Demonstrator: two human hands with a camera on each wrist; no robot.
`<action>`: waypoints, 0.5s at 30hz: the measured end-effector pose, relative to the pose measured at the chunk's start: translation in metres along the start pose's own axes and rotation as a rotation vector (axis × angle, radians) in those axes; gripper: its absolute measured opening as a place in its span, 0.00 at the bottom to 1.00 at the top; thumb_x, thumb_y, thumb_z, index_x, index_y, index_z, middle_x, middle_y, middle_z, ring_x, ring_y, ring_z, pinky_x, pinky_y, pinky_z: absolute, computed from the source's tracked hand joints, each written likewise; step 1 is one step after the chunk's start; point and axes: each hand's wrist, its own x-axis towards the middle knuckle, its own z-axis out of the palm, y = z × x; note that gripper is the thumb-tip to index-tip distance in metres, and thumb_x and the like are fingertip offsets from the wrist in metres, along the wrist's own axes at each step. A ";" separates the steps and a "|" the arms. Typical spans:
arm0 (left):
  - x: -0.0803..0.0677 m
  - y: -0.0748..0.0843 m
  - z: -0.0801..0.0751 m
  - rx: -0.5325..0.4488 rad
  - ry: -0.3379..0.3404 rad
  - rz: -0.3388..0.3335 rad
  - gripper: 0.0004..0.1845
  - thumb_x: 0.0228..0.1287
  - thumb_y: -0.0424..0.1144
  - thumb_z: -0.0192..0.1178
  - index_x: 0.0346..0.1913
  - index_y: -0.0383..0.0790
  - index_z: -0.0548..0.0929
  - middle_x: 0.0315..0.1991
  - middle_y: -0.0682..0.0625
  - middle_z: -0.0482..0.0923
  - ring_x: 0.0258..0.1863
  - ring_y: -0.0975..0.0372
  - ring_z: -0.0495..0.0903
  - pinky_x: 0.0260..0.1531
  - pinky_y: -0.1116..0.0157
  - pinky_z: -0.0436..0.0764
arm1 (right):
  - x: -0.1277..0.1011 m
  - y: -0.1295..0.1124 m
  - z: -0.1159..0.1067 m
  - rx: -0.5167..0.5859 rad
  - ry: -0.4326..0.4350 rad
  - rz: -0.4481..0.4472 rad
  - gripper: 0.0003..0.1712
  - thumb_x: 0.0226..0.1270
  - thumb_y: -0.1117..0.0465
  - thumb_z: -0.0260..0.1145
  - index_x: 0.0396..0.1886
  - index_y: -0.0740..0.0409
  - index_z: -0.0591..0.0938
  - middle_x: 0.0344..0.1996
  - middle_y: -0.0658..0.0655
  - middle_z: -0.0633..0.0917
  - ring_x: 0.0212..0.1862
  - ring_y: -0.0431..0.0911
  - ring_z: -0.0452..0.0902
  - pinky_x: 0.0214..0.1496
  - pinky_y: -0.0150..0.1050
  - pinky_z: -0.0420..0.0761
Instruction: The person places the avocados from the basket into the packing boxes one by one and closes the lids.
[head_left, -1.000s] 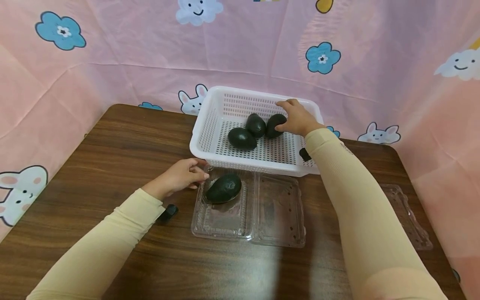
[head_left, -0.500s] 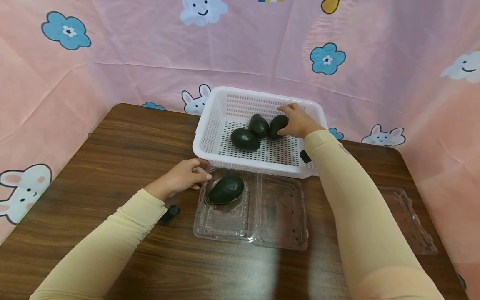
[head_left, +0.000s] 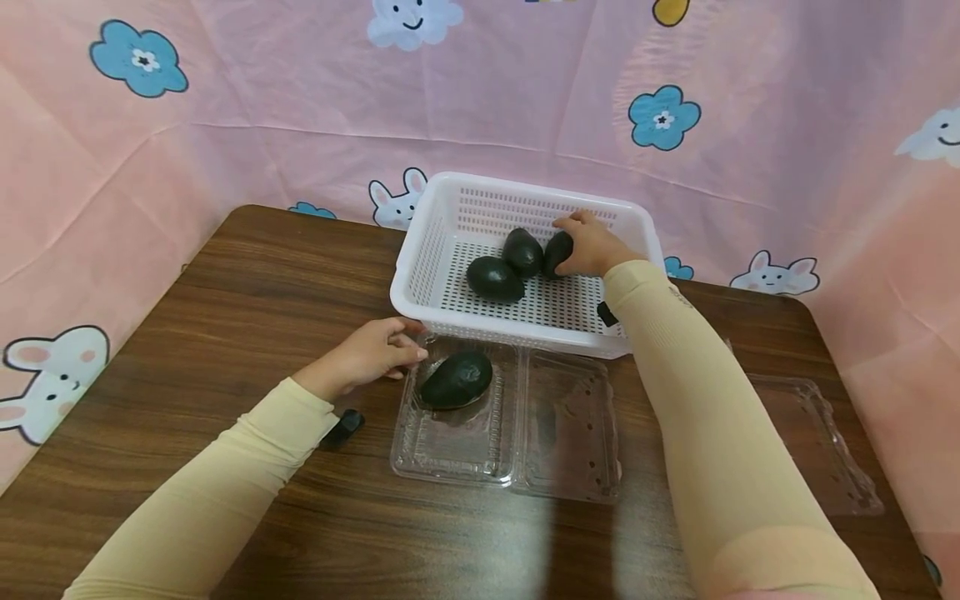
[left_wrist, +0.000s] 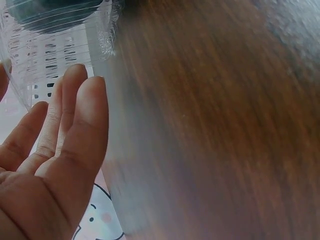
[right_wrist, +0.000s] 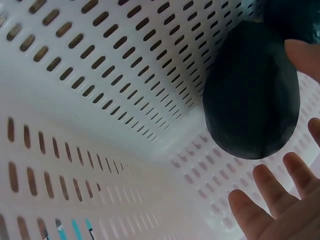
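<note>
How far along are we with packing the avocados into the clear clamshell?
One avocado already lies in the open clamshell, which the left hand steadies. The right hand is closing on another avocado in the white basket. Two more wait there.

Pink cartoon-print backdrop [head_left: 300, 100] behind dark wooden table [head_left: 247, 292]

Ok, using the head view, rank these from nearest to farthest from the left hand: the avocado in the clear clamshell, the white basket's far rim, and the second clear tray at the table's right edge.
Measured from the left hand:
1. Avocado in the clear clamshell, just to the hand's right.
2. White basket's far rim, beyond the hand, toward the curtain.
3. Second clear tray, far across at the table's right edge.
</note>
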 end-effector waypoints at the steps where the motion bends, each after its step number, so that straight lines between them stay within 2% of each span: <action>1: 0.000 0.000 0.000 0.000 0.000 -0.001 0.27 0.71 0.37 0.55 0.68 0.30 0.64 0.47 0.39 0.81 0.42 0.58 0.79 0.43 0.60 0.81 | 0.001 0.000 0.001 -0.003 -0.001 -0.002 0.48 0.57 0.60 0.71 0.75 0.55 0.59 0.72 0.65 0.54 0.69 0.61 0.58 0.68 0.55 0.64; 9: 0.000 -0.003 0.000 0.007 0.004 0.004 0.26 0.71 0.37 0.55 0.68 0.30 0.65 0.46 0.40 0.81 0.40 0.59 0.79 0.41 0.61 0.81 | 0.004 0.000 0.006 -0.041 -0.024 -0.001 0.46 0.56 0.62 0.70 0.74 0.56 0.60 0.74 0.65 0.53 0.72 0.62 0.52 0.69 0.57 0.61; 15: -0.001 0.001 0.000 0.004 0.003 0.002 0.27 0.71 0.38 0.55 0.68 0.31 0.65 0.45 0.40 0.81 0.41 0.58 0.79 0.43 0.60 0.81 | 0.004 0.003 0.008 -0.022 -0.043 0.014 0.47 0.55 0.63 0.70 0.75 0.55 0.60 0.73 0.65 0.54 0.70 0.62 0.53 0.66 0.58 0.64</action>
